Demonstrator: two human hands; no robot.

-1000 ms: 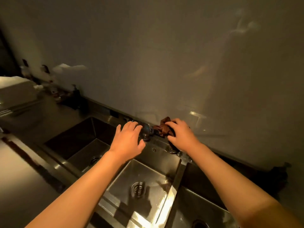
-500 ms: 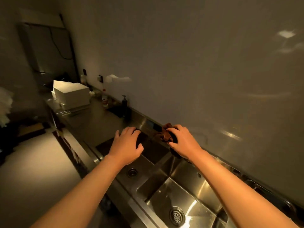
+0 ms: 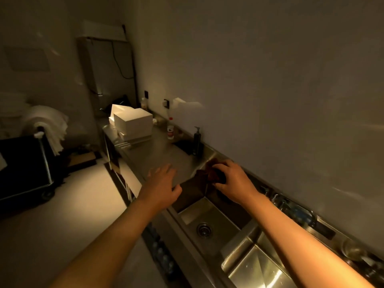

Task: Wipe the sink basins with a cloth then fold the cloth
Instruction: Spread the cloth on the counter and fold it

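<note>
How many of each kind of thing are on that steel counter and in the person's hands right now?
Sink basins: 2, one and another
Brown cloths: 1, held by the right hand
White boxes: 1 stack
Pump bottles: 1
Small red-capped bottles: 1
Hands: 2, the left hand holding nothing
Total: 8

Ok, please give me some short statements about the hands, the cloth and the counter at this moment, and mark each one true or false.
1. The right hand grips the brown cloth. True.
2. The left hand also holds the cloth. False: it is spread open, holding nothing.
3. A dark pump bottle stands on the counter by the wall. True.
4. The cloth lies on the drain of the basin. False: it is up at the basin's far corner, and the drain is bare.
5. White boxes sit on the counter. True.
</note>
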